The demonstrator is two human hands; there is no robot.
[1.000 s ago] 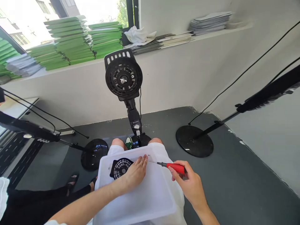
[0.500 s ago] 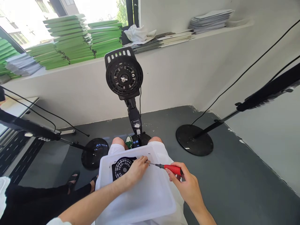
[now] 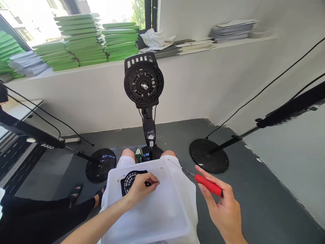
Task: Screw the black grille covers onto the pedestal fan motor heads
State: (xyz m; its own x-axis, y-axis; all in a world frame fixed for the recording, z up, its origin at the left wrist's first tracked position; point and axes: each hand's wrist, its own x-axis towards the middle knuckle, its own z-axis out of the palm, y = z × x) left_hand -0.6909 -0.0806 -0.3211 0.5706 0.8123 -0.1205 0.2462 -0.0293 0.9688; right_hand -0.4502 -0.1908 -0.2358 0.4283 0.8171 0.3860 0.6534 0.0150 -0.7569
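Observation:
A white plastic tray point(image 3: 162, 217) rests on my lap, with a round black fan grille point(image 3: 130, 181) lying in its far left corner. My left hand point(image 3: 141, 187) hovers over the grille, its fingertips pinched on a tiny screw-like piece. My right hand point(image 3: 223, 211) is off the tray's right side, with a red-handled screwdriver point(image 3: 203, 182) lying across its fingers, and the thin shaft points up-left toward the tray's far edge. In front of my knees stands a black fan point(image 3: 143, 80) without blades, its motor shaft bare.
A round black stand base point(image 3: 208, 156) with a slanting pole sits on the grey floor to the right, another base point(image 3: 100, 165) to the left. Another person's dark-trousered legs and sandal point(image 3: 75, 190) lie lower left. Green stacks point(image 3: 81, 40) fill the ledge.
My right hand drew the screwdriver away to the right, off the left fingertips. My left hand curled from flat into a pinch over the grille. The view shifted slightly.

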